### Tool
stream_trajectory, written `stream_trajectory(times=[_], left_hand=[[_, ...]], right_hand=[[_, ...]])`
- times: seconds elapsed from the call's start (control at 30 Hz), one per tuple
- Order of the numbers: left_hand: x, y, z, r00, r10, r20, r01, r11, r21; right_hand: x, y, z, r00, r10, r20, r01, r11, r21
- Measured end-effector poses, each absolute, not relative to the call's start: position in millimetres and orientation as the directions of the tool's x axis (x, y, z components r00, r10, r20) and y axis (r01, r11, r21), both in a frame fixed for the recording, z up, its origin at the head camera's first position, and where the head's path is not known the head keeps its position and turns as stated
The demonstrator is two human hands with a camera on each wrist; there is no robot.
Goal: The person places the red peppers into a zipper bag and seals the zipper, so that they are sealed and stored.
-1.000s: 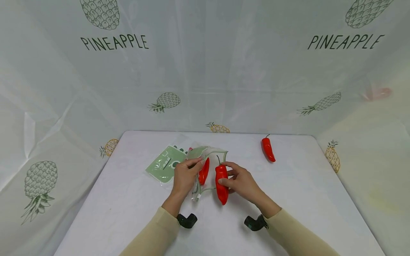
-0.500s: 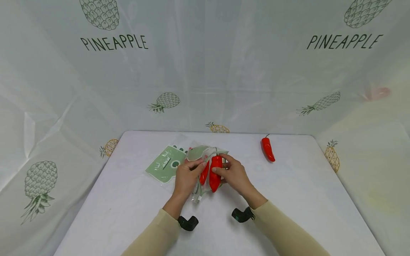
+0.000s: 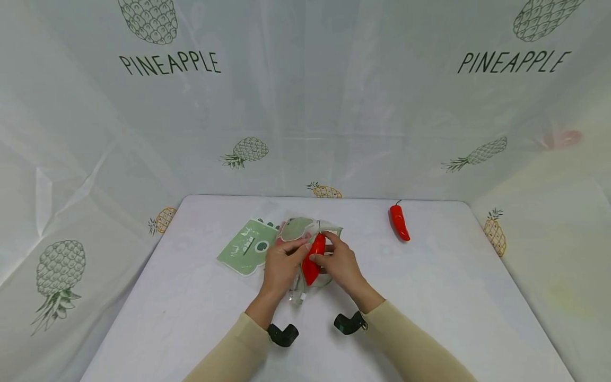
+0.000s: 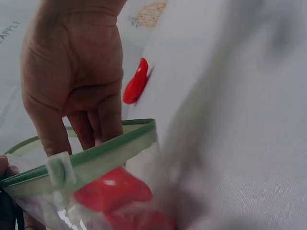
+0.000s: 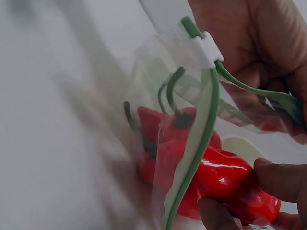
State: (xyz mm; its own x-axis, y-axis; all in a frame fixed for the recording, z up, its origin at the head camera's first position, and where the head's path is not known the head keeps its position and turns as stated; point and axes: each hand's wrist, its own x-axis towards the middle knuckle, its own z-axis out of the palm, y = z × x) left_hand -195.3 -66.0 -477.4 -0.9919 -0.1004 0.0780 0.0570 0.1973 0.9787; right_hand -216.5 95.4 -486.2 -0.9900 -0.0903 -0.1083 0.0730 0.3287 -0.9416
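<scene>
A clear zip bag with a green rim (image 5: 196, 158) and a white slider (image 5: 208, 50) stands with its mouth spread. My left hand (image 3: 280, 268) pinches the bag's edge on the left. From the right, my right hand (image 3: 342, 268) grips a red chili pepper (image 5: 235, 182) between thumb and fingers. In the right wrist view this pepper lies across the bag's mouth, its stem end inside. Other red peppers (image 5: 151, 120) with dark green stems show through the clear plastic. The left wrist view has the right hand's fingers reaching down into the mouth. My left fingertips are mostly hidden there.
Another red chili pepper (image 3: 399, 223) lies at the back right of the white table (image 3: 429, 297). Flat green printed bags (image 3: 245, 246) lie left of the hands. A pineapple-print curtain (image 3: 305, 106) surrounds the table's back and sides.
My right hand has moved left with the red chili pepper, bringing it from beside the bag into its mouth. My left hand stays at the bag's edge, shifting slightly.
</scene>
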Motion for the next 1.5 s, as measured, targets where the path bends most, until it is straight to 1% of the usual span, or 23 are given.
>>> stream_trajectory(times=[0.13, 0.23, 0.37, 0.5, 0.57, 0.67, 0.8, 1.03, 1.33, 1.5], left_hand=[[-195.2, -64.4, -475.6, -0.992, -0.101, 0.07, 0.052, 0.173, 0.984], [-196.3, -63.7, -476.2, -0.991, -0.104, 0.081, 0.067, 0.135, 0.989], [-198.3, -63.3, -477.9, -0.99, -0.108, 0.095, 0.083, 0.111, 0.99], [-197.8, -64.6, -476.8, -0.989, -0.11, 0.096, 0.082, 0.123, 0.989], [-197.7, -65.4, -476.5, -0.989, -0.112, 0.094, 0.079, 0.128, 0.989], [-198.6, -65.9, -477.2, -0.99, -0.11, 0.091, 0.076, 0.131, 0.989], [-199.3, -66.8, -478.0, -0.99, -0.115, 0.085, 0.07, 0.126, 0.99], [-200.9, -68.7, -476.8, -0.987, -0.138, 0.076, 0.059, 0.123, 0.991], [-202.2, -70.3, -476.2, -0.987, -0.143, 0.072, 0.047, 0.171, 0.984], [-202.6, -71.2, -474.9, -0.986, -0.152, 0.065, 0.038, 0.177, 0.983]], right_hand=[[-213.9, 89.1, -491.0, -0.985, -0.127, -0.112, 0.067, 0.319, -0.945], [-214.4, 83.9, -496.2, -0.986, -0.126, -0.107, 0.057, 0.345, -0.937], [-217.9, 79.3, -504.0, -0.993, -0.096, -0.067, 0.019, 0.436, -0.9], [-219.1, 76.5, -507.2, -0.997, -0.063, -0.034, -0.002, 0.497, -0.868], [-218.8, 75.7, -508.0, -0.998, -0.055, -0.031, 0.001, 0.478, -0.878], [-218.0, 75.0, -509.9, -0.997, -0.058, -0.055, 0.03, 0.371, -0.928], [-216.3, 75.3, -512.6, -0.993, -0.095, -0.072, 0.047, 0.243, -0.969], [-209.7, 79.5, -513.0, -0.994, -0.112, 0.008, -0.041, 0.302, -0.952], [-201.3, 90.8, -508.5, -0.996, -0.053, 0.077, -0.091, 0.352, -0.931], [-201.0, 100.0, -505.3, -0.992, -0.054, 0.114, -0.126, 0.365, -0.923]])
